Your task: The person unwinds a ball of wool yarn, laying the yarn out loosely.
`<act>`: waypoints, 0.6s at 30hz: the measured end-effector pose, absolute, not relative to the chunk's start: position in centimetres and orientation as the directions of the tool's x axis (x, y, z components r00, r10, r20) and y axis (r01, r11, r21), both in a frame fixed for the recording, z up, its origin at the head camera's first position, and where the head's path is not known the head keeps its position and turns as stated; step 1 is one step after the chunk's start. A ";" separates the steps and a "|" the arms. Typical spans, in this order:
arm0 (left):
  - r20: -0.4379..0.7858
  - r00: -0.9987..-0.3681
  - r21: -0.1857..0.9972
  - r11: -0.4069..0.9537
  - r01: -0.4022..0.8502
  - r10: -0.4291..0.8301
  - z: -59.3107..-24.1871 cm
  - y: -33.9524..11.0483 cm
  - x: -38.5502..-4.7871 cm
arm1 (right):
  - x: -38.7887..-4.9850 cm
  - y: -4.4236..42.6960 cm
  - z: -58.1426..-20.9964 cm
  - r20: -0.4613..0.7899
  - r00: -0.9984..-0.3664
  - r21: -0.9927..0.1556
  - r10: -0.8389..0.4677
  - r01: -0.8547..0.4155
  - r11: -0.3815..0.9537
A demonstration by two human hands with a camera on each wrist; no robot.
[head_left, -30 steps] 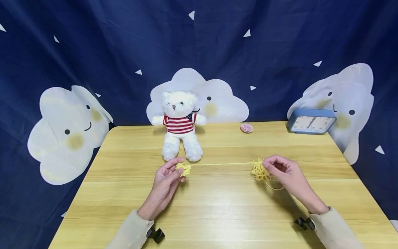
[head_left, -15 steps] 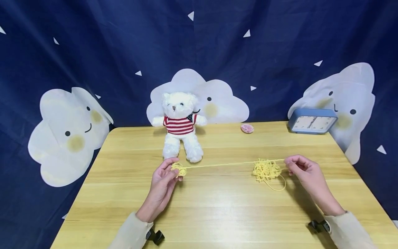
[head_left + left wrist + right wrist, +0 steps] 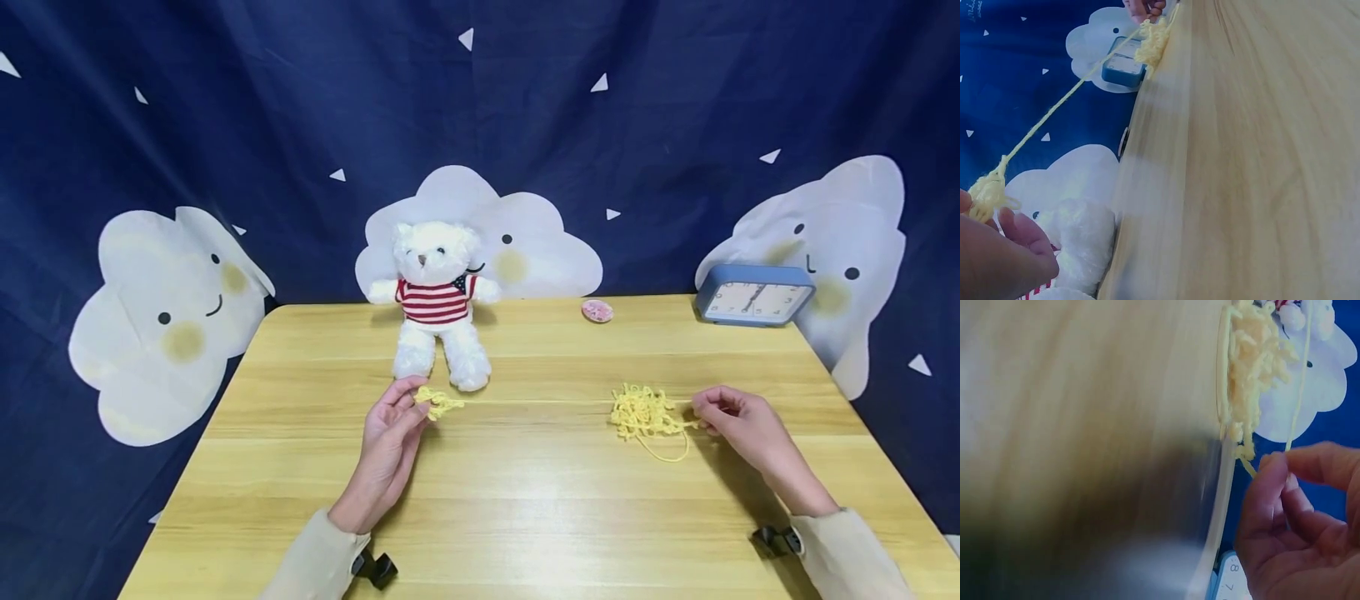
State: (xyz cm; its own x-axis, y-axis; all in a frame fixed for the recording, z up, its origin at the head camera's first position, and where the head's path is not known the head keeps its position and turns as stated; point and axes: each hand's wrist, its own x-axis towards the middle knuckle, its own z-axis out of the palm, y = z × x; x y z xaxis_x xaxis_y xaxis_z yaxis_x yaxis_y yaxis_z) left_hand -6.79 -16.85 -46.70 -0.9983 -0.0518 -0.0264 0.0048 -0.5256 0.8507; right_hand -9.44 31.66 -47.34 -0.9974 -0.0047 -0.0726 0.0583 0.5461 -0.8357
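My left hand (image 3: 392,433) pinches a small bundle of yellow yarn (image 3: 437,403) just in front of the teddy bear's feet. From that bundle a taut strand (image 3: 1054,107) runs across to my right hand (image 3: 742,421), whose thumb and fingertips pinch it. Between the hands, close to the right one, lies a larger loose tangle of yellow yarn (image 3: 642,412) on the table, with a loop hanging out at its front. In the right wrist view the tangle (image 3: 1252,362) sits beside the strand, and a short tail of it reaches toward the fingers.
A white teddy bear (image 3: 433,300) in a striped shirt sits at the back of the wooden table (image 3: 495,517). Along the back edge are a small pink dish-like object (image 3: 597,311) and a blue clock (image 3: 756,296). A dark blue curtain (image 3: 525,108) with clouds hangs behind.
My right hand has moved right, away from the tangle, drawing the strand out past it, then dropped slightly. The left hand has shifted a little left, and its bundle now looks looser.
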 end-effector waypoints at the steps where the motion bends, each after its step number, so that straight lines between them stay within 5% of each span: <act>1: -0.025 -0.998 0.848 -0.529 0.008 -0.056 -46.7 -16.9 -6.8 | -9.5 31.7 -47.3 -0.079 -0.997 -0.833 0.007 0.070 0.548; 11: -0.035 -0.998 0.828 -0.561 0.002 -0.056 -46.6 -16.7 -6.9 | -10.3 31.0 -47.5 -0.134 -0.987 -0.848 -0.088 0.068 0.525; 18: -0.060 -0.995 0.869 -0.495 -0.015 -0.075 -46.4 -15.9 -6.9 | -9.7 28.4 -46.7 -0.016 -0.994 -0.799 -0.105 -0.050 0.599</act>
State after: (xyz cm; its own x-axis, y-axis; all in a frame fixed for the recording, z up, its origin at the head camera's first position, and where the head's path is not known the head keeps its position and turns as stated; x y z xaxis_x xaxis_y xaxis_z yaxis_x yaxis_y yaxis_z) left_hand -6.93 -15.89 -46.42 -0.9954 -0.0748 -0.0596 -0.0148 -0.4946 0.8690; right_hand -9.68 28.41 -46.65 -0.9943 -0.1053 -0.0163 -0.0503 0.5987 -0.7994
